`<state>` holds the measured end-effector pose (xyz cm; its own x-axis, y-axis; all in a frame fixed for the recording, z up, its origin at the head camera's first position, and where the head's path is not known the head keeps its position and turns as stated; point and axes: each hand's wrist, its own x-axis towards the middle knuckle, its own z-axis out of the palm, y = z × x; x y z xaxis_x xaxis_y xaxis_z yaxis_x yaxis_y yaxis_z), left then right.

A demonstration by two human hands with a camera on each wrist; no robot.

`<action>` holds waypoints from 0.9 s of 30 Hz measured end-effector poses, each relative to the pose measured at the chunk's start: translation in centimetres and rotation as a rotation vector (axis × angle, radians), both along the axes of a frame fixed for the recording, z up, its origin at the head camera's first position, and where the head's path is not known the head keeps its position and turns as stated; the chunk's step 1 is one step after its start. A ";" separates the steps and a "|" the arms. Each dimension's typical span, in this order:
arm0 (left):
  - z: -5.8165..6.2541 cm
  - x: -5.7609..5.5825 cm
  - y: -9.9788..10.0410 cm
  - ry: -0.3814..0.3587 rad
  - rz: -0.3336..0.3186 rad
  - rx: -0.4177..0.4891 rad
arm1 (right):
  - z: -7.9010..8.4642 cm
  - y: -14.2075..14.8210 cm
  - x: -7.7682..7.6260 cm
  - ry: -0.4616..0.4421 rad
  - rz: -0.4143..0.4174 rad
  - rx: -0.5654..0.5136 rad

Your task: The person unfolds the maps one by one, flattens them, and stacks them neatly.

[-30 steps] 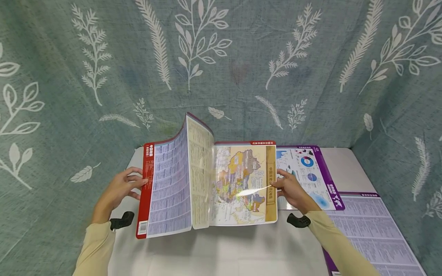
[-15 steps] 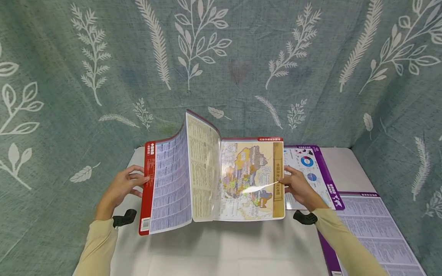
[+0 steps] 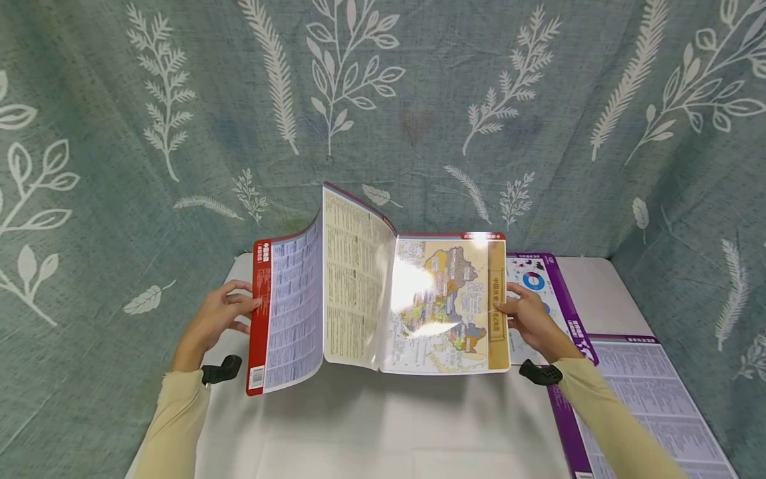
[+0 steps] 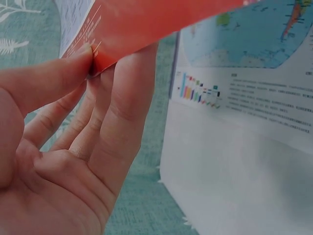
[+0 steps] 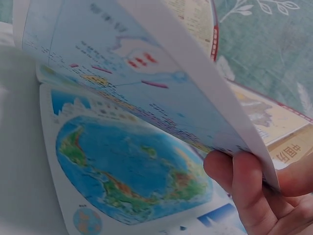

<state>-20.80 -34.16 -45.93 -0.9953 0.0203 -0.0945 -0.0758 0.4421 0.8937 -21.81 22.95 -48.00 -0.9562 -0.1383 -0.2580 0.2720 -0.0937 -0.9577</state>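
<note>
A laminated fold-out map (image 3: 443, 299) with red edging is held partly unfolded above the table. Its left panel carries dense text, a middle fold (image 3: 353, 286) stands up in a peak, and the right panel shows a coloured map under glare. My left hand (image 3: 217, 316) pinches the red left margin between thumb and fingers; the left wrist view shows the thumb on top of the red edge (image 4: 142, 22). On the other side, my right hand (image 3: 532, 319) pinches the tan right margin. The right wrist view shows the blue printed underside (image 5: 142, 73) above those fingers.
Behind my right hand lies a purple-edged sheet (image 3: 565, 293) with charts. Another purple-edged sheet of text (image 3: 652, 399) extends along the table's right side. The white table (image 3: 407, 432) meets a leaf-patterned green cloth (image 3: 413, 133) at the back and sides. A printed world map (image 5: 132, 166) shows beneath the held map.
My right hand has moved right and slightly up, drawing the right panel with it. The left hand has shifted a little right and up. The map has risen and its middle fold spreads wider.
</note>
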 end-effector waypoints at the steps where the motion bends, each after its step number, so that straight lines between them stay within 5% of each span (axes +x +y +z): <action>1: 0.0 -0.1 0.0 0.002 0.001 -0.003 | 0.1 0.1 0.0 -0.002 -0.005 0.002; 27: -0.7 -1.7 0.1 -0.042 0.080 -0.057 | 1.5 4.3 -0.7 0.040 -0.077 0.015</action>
